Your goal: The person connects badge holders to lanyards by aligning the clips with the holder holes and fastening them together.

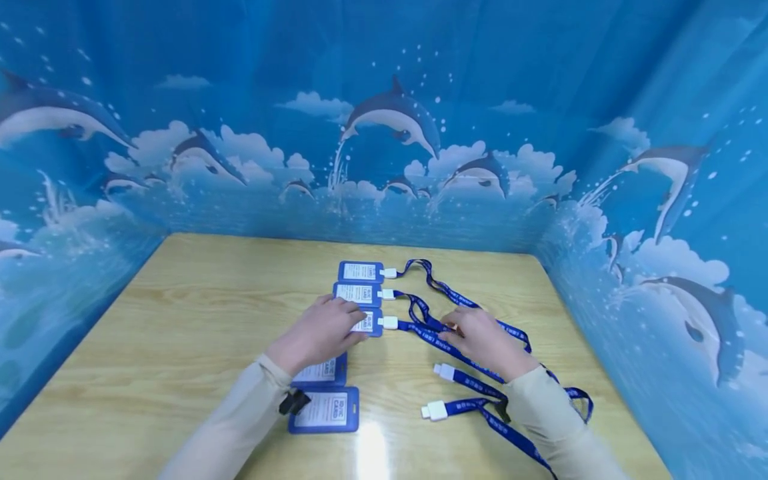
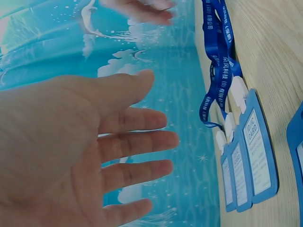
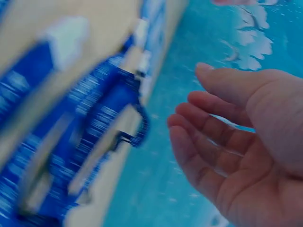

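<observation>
Over the column of blue ID card holders hovers my left hand [image 1: 324,330], its fingers straight and nothing in them in the left wrist view. Three holders lie close together: the far one [image 1: 360,271], the middle one [image 1: 355,293] and the near one [image 1: 375,325], partly hidden by the hand. Each joins a blue lanyard by a white clip, such as this clip [image 1: 389,323]. My right hand [image 1: 485,339] is above the lanyards [image 1: 429,331], fingers loosely bent, palm bare in the right wrist view.
Two more card holders, one [image 1: 327,373] partly behind the left arm and one [image 1: 324,409] nearer, lie on the wooden table [image 1: 210,300]. Two loose lanyards with white clips [image 1: 444,371] lie at the right, partly under the right forearm. A dolphin-printed curtain [image 1: 270,133] surrounds the table.
</observation>
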The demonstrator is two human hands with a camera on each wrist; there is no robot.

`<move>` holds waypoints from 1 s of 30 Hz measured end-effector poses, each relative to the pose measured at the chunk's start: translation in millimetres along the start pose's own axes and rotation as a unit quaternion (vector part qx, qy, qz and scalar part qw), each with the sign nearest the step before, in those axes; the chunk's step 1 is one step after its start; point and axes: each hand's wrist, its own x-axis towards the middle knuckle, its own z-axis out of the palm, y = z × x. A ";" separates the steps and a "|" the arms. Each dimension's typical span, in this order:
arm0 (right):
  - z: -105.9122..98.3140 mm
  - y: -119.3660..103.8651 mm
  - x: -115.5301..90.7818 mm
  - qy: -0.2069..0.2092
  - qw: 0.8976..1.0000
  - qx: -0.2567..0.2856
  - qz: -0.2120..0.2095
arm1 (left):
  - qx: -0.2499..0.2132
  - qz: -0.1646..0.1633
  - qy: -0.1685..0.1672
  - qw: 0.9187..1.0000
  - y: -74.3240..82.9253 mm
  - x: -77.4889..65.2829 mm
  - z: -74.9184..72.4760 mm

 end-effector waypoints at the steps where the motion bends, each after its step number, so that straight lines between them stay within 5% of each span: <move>1: 5.7 1.9 -1.9 -0.013 1.000 0.009 0.009 | 0.001 -0.001 -0.001 1.000 0.3 -2.3 -1.2; 9: 32.4 13.3 -15.5 -0.062 0.994 0.036 0.082 | -0.015 -0.019 -0.037 0.999 1.3 -13.7 -4.0; 19: 51.3 8.7 -18.7 -0.099 0.989 0.060 0.093 | -0.073 -0.054 -0.139 0.986 3.0 -28.8 17.7; 30: 46.4 8.4 -19.4 -0.088 0.988 0.058 0.114 | -0.057 -0.078 -0.149 0.984 10.7 -34.2 25.9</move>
